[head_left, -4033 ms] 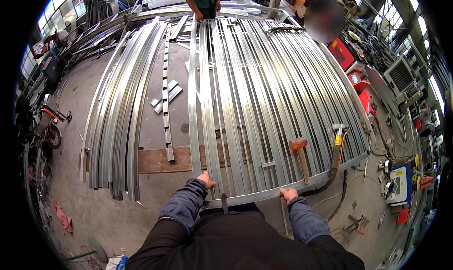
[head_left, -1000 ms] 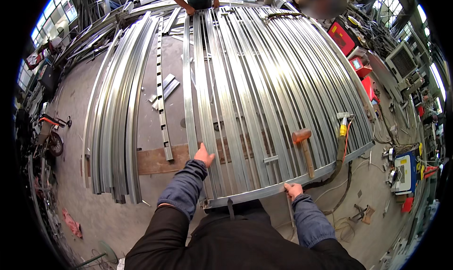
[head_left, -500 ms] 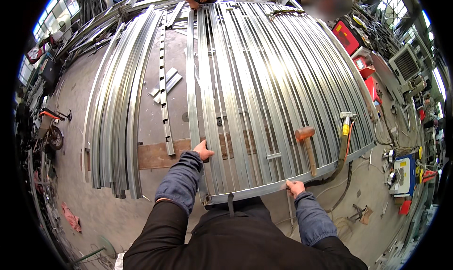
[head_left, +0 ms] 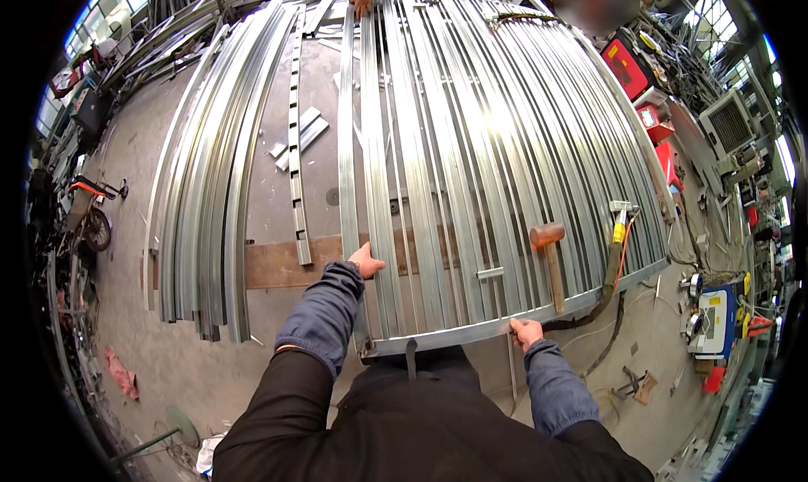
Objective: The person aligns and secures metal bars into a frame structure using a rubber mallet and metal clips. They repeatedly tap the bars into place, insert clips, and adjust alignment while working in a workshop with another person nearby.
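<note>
Gripping the front rail (head_left: 454,337) with my right hand (head_left: 528,334), thumb on top, I have my left hand (head_left: 367,261) at the outer left bar (head_left: 346,145), its hold unclear. Metal slats (head_left: 422,213) already span the frame before me; a separate stack (head_left: 215,145) remains apart at left.

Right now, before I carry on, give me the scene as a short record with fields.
Left hand: at the long silver metal slats, grip unclear
Right hand: at the silver metal front rail, grip partly hidden
Mallet: brown-headed mallet with wooden handle, lying on the slats
Tool: yellow-collared tool, right of the mallet
Co-worker: hands at the slats' far end
Left side: pile of long silver metal bars
</note>
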A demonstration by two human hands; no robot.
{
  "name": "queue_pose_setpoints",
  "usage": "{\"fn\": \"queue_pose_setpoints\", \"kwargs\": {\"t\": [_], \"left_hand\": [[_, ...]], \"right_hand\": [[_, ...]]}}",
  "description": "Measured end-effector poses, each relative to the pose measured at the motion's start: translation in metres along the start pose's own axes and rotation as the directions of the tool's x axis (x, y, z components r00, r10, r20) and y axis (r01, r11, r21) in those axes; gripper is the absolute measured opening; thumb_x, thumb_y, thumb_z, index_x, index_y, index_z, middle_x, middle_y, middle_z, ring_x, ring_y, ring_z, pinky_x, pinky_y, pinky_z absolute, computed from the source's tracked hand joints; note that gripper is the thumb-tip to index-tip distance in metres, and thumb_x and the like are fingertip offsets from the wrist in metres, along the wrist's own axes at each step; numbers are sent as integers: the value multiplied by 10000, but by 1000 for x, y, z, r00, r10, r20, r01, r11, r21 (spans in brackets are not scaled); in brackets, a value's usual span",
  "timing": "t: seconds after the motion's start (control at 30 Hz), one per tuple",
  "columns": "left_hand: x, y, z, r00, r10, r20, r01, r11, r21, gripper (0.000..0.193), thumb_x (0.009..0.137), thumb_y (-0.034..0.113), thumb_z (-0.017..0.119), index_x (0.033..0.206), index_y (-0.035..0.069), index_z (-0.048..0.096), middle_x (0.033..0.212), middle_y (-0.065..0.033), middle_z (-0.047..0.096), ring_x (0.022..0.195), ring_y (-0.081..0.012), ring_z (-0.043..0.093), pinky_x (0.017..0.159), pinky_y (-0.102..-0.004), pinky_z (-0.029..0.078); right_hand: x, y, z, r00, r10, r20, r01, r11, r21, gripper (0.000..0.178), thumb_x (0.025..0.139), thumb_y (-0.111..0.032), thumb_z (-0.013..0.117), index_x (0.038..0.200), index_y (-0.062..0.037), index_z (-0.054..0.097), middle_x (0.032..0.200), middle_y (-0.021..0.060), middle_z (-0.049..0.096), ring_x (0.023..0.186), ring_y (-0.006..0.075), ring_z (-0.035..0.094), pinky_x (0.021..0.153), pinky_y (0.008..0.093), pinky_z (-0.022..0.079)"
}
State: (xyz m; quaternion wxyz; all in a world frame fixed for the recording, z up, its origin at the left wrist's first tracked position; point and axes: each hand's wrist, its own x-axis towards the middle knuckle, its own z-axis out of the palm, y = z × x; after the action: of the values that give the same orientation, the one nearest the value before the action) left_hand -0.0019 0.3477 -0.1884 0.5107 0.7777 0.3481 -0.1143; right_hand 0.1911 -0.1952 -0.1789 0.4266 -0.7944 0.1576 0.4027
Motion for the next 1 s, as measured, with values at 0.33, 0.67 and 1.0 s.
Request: {"fn": "queue_pose_setpoints", "kwargs": {"t": [0.33,0.67,1.0], "left_hand": [[-110,-28,114,971,-159,-180,97,945,-313,1002,894,230,753,1638,-103,170,1481,-353,557,1362,-420,591,1154,-408,460],[-168,-9,155,939,-234,-254,246,969,17,1293,870,459,828,1659,-49,-62,1490,-398,499,1335,-504,572,1140,-493,469],[-164,-19,174,919,0,-395,34,996,79,1403,778,433,902,1646,-84,-72,1566,-421,390,1412,-514,487,1191,-474,418]], "right_hand": [[2,2,4,1000,-11,-9,11,1000,-3,323,983,-297,792,852,-24,680,705,43,623,517,126,513,436,325,388],[-18,-19,11,1000,-4,23,3,1000,31,322,1007,-283,760,809,-35,708,665,23,587,487,98,417,434,313,299],[-12,-11,6,988,-111,-110,96,987,-129,364,918,-347,814,784,-18,733,650,76,645,510,175,538,489,379,431]]}}
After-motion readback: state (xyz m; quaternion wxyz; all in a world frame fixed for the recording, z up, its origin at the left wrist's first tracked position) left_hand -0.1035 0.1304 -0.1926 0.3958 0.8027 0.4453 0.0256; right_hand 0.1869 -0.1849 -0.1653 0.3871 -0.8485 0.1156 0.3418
